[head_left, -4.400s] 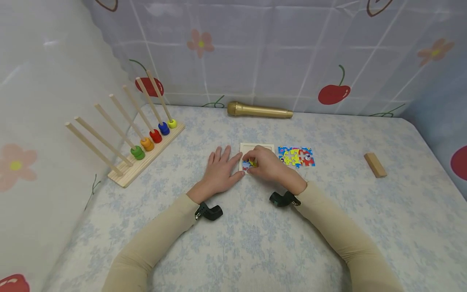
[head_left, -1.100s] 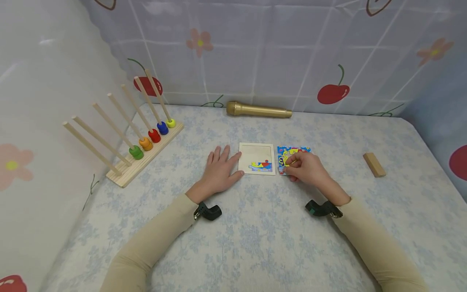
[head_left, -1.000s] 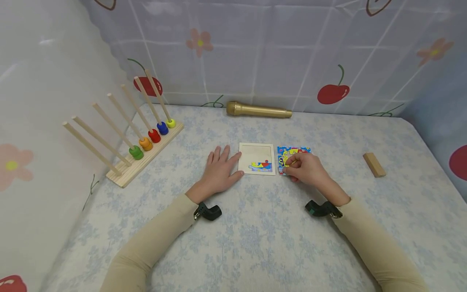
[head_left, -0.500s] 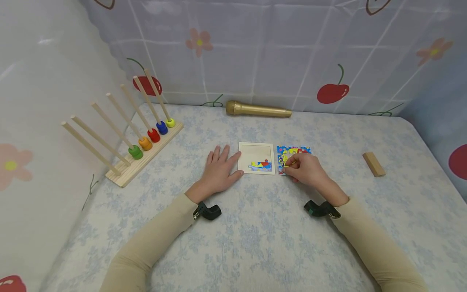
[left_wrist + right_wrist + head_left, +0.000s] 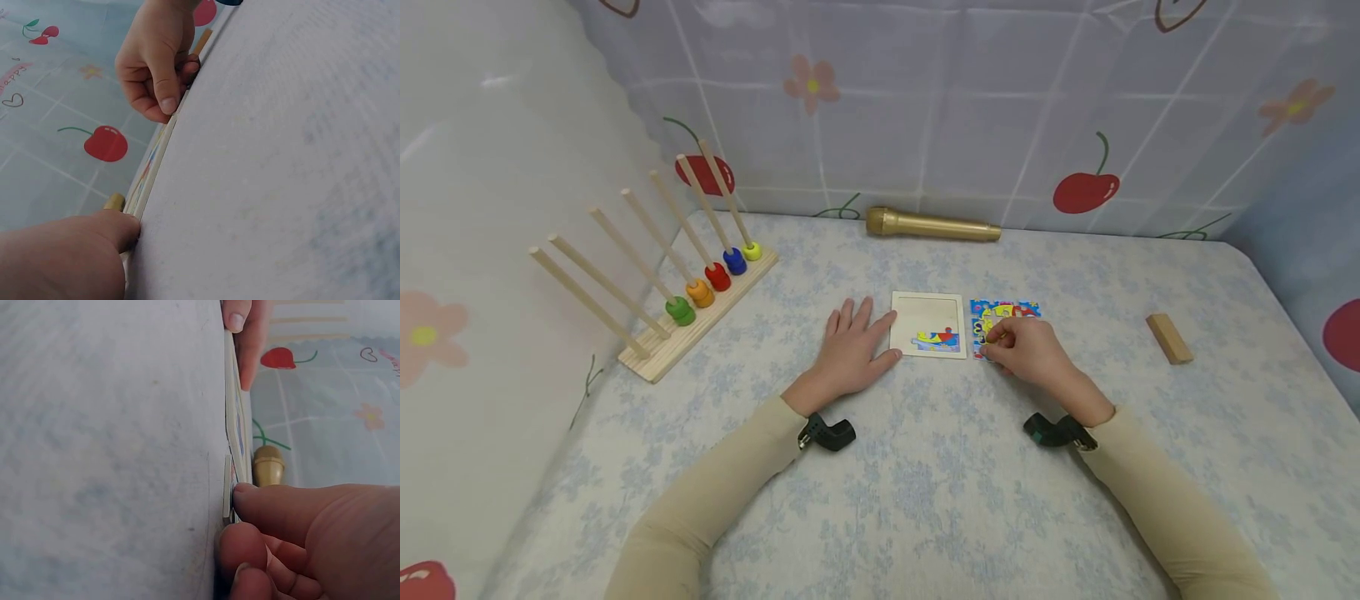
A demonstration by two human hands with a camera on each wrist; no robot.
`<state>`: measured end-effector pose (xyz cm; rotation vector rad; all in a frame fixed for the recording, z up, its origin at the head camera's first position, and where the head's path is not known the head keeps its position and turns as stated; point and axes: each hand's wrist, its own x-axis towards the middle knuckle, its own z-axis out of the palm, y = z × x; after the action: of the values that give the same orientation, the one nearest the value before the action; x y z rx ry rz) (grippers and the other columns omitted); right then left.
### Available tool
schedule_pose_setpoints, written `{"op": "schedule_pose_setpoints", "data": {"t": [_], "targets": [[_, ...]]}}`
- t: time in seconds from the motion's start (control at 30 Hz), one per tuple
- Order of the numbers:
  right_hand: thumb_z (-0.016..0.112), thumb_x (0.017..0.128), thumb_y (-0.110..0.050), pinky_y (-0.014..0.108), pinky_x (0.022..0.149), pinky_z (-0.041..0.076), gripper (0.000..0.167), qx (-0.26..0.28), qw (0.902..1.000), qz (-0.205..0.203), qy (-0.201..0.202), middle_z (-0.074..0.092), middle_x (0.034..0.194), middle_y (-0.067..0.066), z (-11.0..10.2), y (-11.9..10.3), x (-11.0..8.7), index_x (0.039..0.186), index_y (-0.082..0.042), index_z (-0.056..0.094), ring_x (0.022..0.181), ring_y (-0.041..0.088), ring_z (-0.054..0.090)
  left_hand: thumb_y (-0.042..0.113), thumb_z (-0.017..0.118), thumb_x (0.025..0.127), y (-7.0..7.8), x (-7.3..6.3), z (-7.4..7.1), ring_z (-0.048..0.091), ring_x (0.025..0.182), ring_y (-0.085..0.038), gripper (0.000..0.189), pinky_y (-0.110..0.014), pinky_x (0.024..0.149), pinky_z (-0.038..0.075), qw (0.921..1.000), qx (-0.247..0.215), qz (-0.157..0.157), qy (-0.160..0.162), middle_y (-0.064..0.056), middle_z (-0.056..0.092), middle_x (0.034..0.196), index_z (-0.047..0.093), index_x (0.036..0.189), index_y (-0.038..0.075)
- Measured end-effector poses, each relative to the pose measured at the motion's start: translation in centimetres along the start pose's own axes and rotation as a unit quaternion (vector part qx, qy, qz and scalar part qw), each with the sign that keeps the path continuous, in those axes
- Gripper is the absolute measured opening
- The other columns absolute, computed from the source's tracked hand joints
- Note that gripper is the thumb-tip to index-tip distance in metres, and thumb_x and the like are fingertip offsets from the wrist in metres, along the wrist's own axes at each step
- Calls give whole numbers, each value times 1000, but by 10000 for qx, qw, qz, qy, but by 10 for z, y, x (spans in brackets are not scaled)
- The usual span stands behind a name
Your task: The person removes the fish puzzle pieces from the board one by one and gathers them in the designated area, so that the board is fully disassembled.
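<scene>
A square wooden puzzle frame (image 5: 927, 326) lies mid-table, with several joined puzzle pieces (image 5: 940, 339) in its lower right corner. My left hand (image 5: 848, 353) is spread flat on the cloth, its index finger and thumb against the frame's left edge. Just right of the frame lies a block of colourful puzzle pieces (image 5: 982, 309) in blue, yellow and red. The right hand (image 5: 1028, 350) is over their lower part and pinches a puzzle piece (image 5: 227, 487) at the near left; its palm hides several others. In the right wrist view the thumb presses on that piece's top.
On the left stands a wooden peg rack (image 5: 715, 315) with coloured beads on some of its tall pegs. A gold microphone (image 5: 932, 225) lies along the back by the curtain. To the right is a small wooden block (image 5: 1169, 339).
Since the oldest frame, my right hand has left the puzzle frame and moved right to the loose pieces. Over the last second it has barely shifted; the left hand stays put.
</scene>
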<state>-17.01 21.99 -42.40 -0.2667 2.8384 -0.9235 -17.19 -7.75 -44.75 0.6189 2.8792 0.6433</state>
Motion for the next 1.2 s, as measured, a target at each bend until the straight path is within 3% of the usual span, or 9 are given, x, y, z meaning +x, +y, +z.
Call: {"op": "schedule_pose_setpoints", "data": {"t": [0.27, 0.53, 1.2], "targets": [[73, 92, -15, 27, 53, 46, 20, -5, 10000, 31, -54, 70, 73, 8, -1, 0, -1, 101, 3, 72, 51, 11, 60, 44, 54, 103, 1, -1, 0, 2, 158, -49, 65, -65, 124, 6, 10000, -27, -16, -16, -24, 15, 170, 38, 160, 18], [86, 80, -28, 28, 60, 41, 38, -445, 9989, -85, 127, 63, 73, 8, 0, -2, -1, 97, 2, 70, 67, 17, 52, 45, 54, 103, 0, 0, 1, 3, 158, -49, 65, -65, 124, 7, 10000, 22, -3, 12, -24, 16, 170, 38, 159, 18], [87, 81, -27, 28, 61, 41, 37, -498, 9986, -150, -68, 62, 72, 6, -3, 1, 0, 100, -1, 70, 67, 18, 52, 45, 54, 103, -1, 0, 0, 2, 158, -48, 65, -65, 124, 7, 10000, 4, -4, -35, -24, 15, 170, 37, 160, 18]]}}
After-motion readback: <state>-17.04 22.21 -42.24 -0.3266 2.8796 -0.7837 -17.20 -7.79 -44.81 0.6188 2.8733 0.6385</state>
